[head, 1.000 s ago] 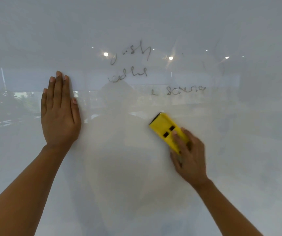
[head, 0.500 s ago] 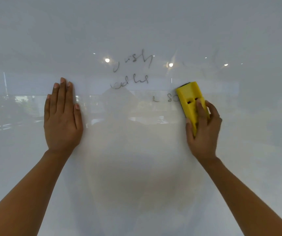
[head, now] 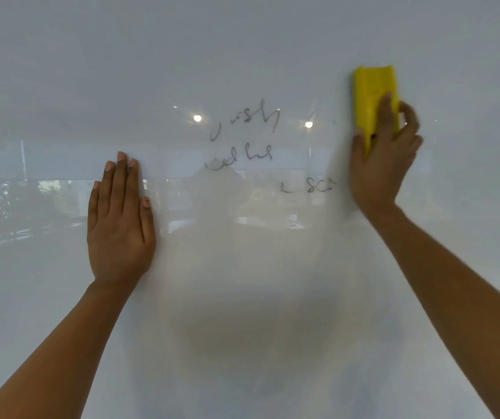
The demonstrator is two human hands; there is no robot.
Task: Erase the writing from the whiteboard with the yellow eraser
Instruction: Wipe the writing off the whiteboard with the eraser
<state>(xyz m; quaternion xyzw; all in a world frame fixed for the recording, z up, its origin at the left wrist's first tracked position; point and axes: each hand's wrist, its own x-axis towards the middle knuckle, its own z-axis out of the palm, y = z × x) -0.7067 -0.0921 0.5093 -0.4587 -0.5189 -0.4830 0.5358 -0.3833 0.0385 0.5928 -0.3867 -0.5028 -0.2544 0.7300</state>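
The glossy whiteboard fills the whole view. Faint grey handwriting is left in its middle: two short lines and, lower right, a fragment of a third. My right hand presses the yellow eraser upright against the board, above and to the right of the writing; my fingers cover the eraser's lower half. My left hand lies flat on the board with fingers together, left of the writing, holding nothing.
The board mirrors ceiling lights, a window with plants at the left, and a pale blurred reflection of a person in the lower middle. No edge of the board is in view.
My right hand swept the eraser up and to the right across the third line, wiping off its right part, and now sits higher. The left hand stayed put.
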